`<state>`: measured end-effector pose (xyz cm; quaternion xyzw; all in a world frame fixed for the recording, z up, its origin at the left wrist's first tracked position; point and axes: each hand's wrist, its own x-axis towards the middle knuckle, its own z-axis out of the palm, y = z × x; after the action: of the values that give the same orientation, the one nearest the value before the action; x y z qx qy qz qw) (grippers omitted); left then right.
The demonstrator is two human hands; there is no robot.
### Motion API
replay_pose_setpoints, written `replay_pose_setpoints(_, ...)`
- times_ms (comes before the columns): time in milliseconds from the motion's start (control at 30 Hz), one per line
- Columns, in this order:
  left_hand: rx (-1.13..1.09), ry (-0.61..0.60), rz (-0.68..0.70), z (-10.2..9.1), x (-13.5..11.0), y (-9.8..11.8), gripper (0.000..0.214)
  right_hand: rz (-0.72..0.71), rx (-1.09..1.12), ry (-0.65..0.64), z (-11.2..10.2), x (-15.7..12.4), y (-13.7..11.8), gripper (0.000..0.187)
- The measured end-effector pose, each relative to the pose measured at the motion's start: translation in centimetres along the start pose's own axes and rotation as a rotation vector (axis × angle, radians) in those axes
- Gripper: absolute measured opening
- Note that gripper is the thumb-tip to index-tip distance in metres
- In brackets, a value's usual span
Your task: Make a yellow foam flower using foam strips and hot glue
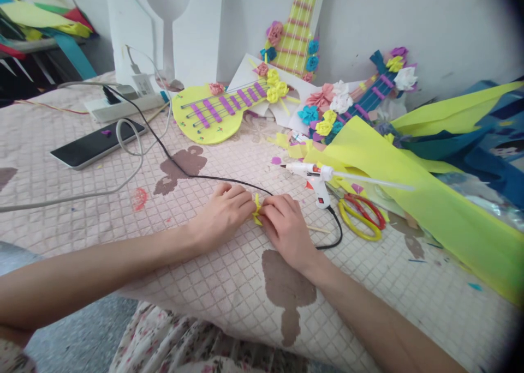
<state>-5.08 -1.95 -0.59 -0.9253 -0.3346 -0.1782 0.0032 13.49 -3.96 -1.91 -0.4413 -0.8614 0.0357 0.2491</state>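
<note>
Between my two hands is a small piece of twisted yellow crepe paper (257,209), low over the quilted cloth. My left hand (229,212) is closed with its fingertips at the paper's left side. From the other side my right hand (286,223) pinches the same piece, fingers curled. A thin wooden stick (318,229) pokes out past my right hand; its other end is hidden. Just beyond that hand lies a white glue gun (317,179) with a clear glue stick in it. Scissors (364,216) with red and yellow handles rest to its right.
A yellow paper guitar (208,114) and a flower-trimmed blue one (360,103) lie at the back. Yellow crepe paper sheets (426,198) spread across the right. A phone (98,144), a power strip (125,107) and a black cord (164,146) are at left.
</note>
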Motion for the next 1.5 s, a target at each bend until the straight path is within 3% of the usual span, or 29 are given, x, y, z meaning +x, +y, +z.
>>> replay_pose_setpoints(233,-0.068,0.009,-0.048,0.0,-0.1,-0.1,0.016,0.022,0.035,0.024,-0.2,-0.1,0.0,0.008)
replay_pose_setpoints(500,-0.074,0.007,-0.028,-0.3,0.1,0.1,0.024,0.007,0.021,-0.012,-0.1,0.1,-0.2,0.01)
replay_pose_setpoints(633,-0.1,0.016,-0.046,-0.5,0.1,0.0,0.02,0.02,0.088,0.026,-1.0,-0.6,0.4,0.002)
replay_pose_setpoints(800,-0.102,0.009,-0.045,-0.6,0.1,-0.2,0.017,0.06,0.071,0.034,-2.1,-1.6,1.6,0.009)
replay_pose_setpoints(1267,-0.143,0.004,-0.041,-0.4,0.0,-0.3,0.013,0.053,-0.006,-0.079,-2.9,-1.7,2.0,0.009)
replay_pose_setpoints(1500,-0.157,-0.006,-0.043,-0.5,0.0,-0.4,0.015,0.012,0.021,-0.279,-6.4,-2.1,4.1,0.01)
